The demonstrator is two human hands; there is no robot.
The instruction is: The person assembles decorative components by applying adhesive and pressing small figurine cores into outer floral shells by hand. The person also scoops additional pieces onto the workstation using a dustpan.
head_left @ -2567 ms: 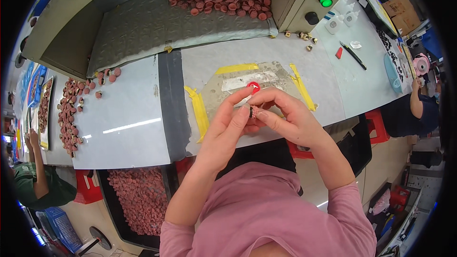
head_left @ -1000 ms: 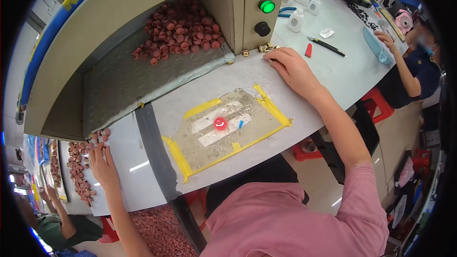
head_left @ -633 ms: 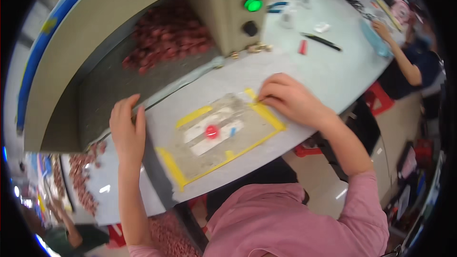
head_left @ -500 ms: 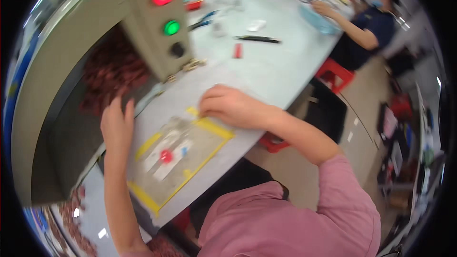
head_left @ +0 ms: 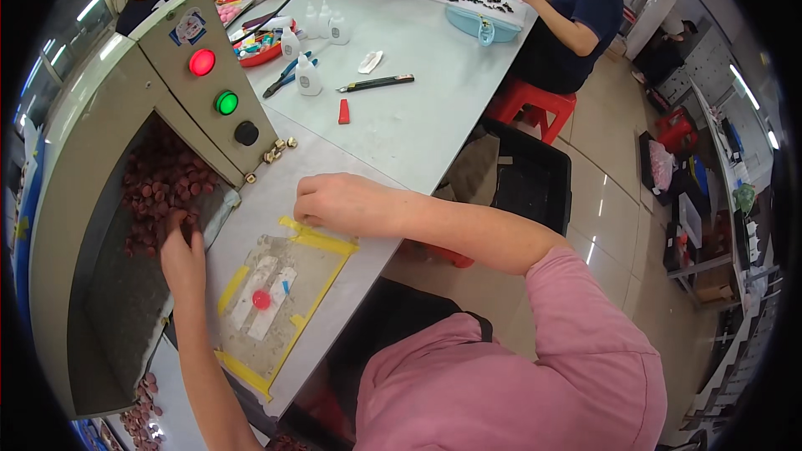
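Observation:
My left hand reaches into the opening of a beige machine. Its fingers are curled at the lower edge of a heap of small reddish-brown round pieces, with one such piece seemingly between them. Bent and closed, the fingers of my right hand hover by a corner of yellow tape; whatever they hold is hidden. That tape frames a grey mat on the table. White strips lie on the mat with a pink-red round piece and a small blue bit.
A red light, a green light and a black knob sit on the machine's panel. Beyond are a utility knife, pliers and white squeeze bottles. Co-workers sit at the far left and far right.
My left hand has moved from the opening's edge to the brown pieces, and its fingers have closed. The view has shifted; my right hand stays by the tape corner.

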